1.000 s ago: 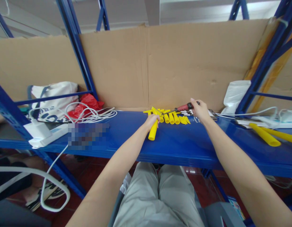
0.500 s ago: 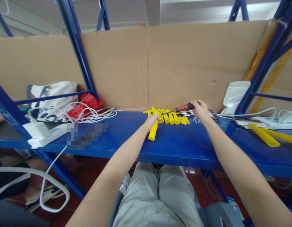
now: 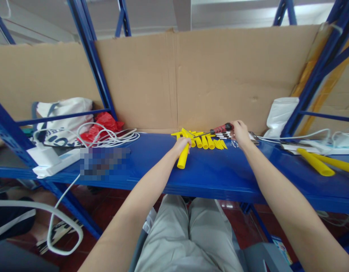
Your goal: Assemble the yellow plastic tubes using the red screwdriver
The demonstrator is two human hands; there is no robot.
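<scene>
My left hand (image 3: 182, 145) is closed around a yellow tube (image 3: 183, 158) with a crosspiece at its far end, like a T-shaped handle. My right hand (image 3: 240, 132) has its fingers closed at the butt of a screwdriver (image 3: 220, 129) with a red and black grip. The screwdriver's thin shaft points left to the crosspiece of the yellow piece; whether its tip touches is too small to tell. Right of my left hand lie several short yellow tubes (image 3: 205, 142) in a row, with small flat yellow pieces (image 3: 220, 144) beside them. White-and-black strips (image 3: 223, 136) lie behind the screwdriver.
The blue shelf (image 3: 151, 166) is backed by cardboard (image 3: 214, 79). On the left are a power strip (image 3: 58, 163), white cables (image 3: 114, 139), a red plastic bag (image 3: 103, 126) and a cloth bag (image 3: 66, 117). Longer yellow tubes (image 3: 317, 162) lie right. Another person's leg shows lower left.
My right hand has shifted very slightly right, and the screwdriver's grip looks a little turned. My left hand and the yellow tube stay almost still. The other person's leg at lower left has moved.
</scene>
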